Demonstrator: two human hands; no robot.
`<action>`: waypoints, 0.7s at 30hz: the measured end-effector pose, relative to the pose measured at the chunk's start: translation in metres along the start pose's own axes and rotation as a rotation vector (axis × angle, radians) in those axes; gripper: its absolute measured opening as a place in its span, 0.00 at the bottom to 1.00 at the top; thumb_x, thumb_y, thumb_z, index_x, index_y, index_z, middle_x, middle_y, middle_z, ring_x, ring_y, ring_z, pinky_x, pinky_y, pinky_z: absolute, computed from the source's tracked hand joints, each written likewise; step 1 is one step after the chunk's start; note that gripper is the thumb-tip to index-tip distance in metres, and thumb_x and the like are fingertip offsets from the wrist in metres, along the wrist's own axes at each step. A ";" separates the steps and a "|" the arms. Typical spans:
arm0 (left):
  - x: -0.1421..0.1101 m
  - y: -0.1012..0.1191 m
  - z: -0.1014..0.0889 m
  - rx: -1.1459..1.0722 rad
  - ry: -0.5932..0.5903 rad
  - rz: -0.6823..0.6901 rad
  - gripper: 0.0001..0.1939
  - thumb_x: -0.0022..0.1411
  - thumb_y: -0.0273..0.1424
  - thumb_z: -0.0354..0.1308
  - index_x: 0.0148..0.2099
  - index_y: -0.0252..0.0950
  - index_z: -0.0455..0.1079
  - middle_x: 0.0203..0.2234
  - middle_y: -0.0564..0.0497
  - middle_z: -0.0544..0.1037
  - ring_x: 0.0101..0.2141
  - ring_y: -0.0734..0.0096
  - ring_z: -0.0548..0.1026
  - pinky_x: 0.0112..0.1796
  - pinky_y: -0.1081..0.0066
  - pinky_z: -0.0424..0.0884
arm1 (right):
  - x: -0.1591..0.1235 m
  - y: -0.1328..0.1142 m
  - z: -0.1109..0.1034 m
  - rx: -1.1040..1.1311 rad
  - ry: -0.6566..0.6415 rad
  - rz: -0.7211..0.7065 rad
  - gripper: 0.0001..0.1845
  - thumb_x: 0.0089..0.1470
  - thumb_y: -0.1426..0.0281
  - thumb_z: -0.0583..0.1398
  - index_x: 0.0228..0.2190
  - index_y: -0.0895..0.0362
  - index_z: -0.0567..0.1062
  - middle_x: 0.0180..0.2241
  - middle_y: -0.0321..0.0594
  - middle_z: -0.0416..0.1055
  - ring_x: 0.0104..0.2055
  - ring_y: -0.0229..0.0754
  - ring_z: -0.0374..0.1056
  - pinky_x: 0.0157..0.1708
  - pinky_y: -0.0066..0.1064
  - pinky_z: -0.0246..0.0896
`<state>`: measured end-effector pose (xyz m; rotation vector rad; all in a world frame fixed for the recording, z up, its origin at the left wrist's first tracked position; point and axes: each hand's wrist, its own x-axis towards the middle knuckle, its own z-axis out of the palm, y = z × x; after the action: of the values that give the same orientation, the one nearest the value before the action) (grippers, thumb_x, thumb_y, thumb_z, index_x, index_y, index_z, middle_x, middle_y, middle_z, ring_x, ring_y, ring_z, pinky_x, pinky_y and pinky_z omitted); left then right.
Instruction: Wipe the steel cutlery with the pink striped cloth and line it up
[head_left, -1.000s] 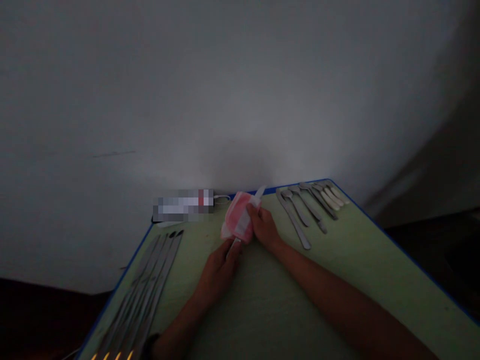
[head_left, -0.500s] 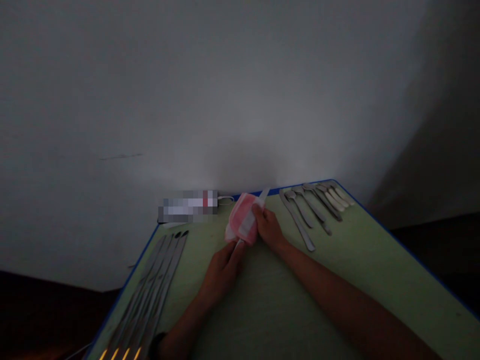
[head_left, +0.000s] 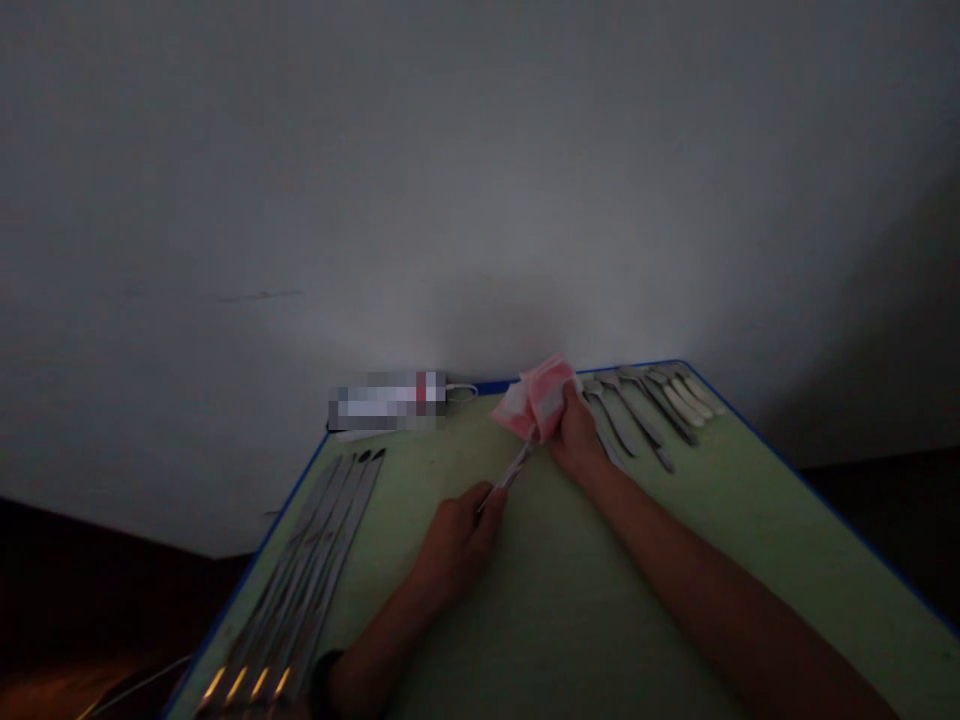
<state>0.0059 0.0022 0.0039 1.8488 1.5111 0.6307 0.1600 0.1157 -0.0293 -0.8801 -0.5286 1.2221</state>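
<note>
My left hand (head_left: 459, 540) is closed around the handle end of a slim metal table knife (head_left: 517, 464), which slants up and away to the right. A pink and white cloth (head_left: 541, 396) covers the knife's far end, so the blade is hidden now. My right hand (head_left: 577, 435) grips the cloth, wrapping it about the knife above the table. Just beyond my right hand lie several metal spoons (head_left: 616, 418), one partly covered by that hand.
Several long, shiny metal utensils (head_left: 319, 560) lie side by side along the left of the green table (head_left: 525, 620), which has a blue edge. A blurred-out box-like object (head_left: 386, 402) with a white cable (head_left: 465, 388) sits at the back against the wall (head_left: 480, 200).
My right hand and the cloth have slid up and right along the knife, away from my left hand. More of the knife's handle side shows, while its tip is now covered.
</note>
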 end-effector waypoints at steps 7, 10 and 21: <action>0.001 -0.003 -0.003 -0.074 0.056 0.021 0.19 0.64 0.42 0.43 0.26 0.36 0.62 0.17 0.57 0.63 0.20 0.74 0.63 0.24 0.75 0.56 | -0.032 0.007 0.007 -0.375 0.055 -0.087 0.27 0.50 0.47 0.51 0.20 0.57 0.67 0.17 0.35 0.63 0.19 0.35 0.57 0.18 0.27 0.50; 0.003 -0.004 -0.004 -0.131 0.069 0.008 0.19 0.64 0.41 0.43 0.27 0.35 0.64 0.18 0.57 0.65 0.21 0.73 0.64 0.24 0.75 0.57 | -0.050 0.008 0.014 -0.563 -0.078 -0.136 0.29 0.51 0.47 0.48 0.18 0.58 0.66 0.17 0.36 0.63 0.19 0.35 0.56 0.19 0.27 0.48; 0.002 0.001 -0.004 -0.113 0.082 -0.007 0.19 0.63 0.42 0.44 0.26 0.36 0.62 0.16 0.58 0.62 0.20 0.74 0.62 0.23 0.74 0.56 | -0.031 0.002 0.008 -0.470 -0.138 -0.104 0.27 0.48 0.46 0.52 0.20 0.58 0.67 0.18 0.35 0.64 0.21 0.35 0.57 0.21 0.27 0.51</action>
<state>0.0041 0.0048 0.0068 1.7508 1.5013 0.7809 0.1439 0.0888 -0.0237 -1.1498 -0.9868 1.0837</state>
